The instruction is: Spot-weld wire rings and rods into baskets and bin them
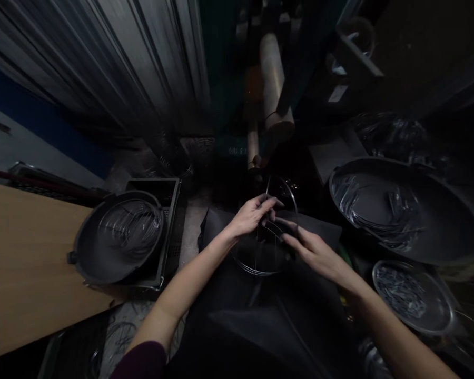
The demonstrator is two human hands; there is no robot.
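Observation:
A round wire frame (256, 271) of thin shiny metal rings and cross wires lies over my lap, on dark cloth (256, 321). My left hand (249, 216) is closed on the frame near its middle, with the fingertips pinching a wire. My right hand (314, 251) comes in from the right, thumb and fingers closed around a curved wire of the same frame. The fingertips of both hands almost meet. Dim light and blur hide exactly where each finger touches.
Ahead stands a machine with a thick metal cylinder (274, 79) and a thinner rod (253, 147). A black basin (82, 252) of wire rings rests on a crate (176, 210) at left. To the right are a large basin (454, 221) of bent wires and a bowl (444, 310) of small metal pieces.

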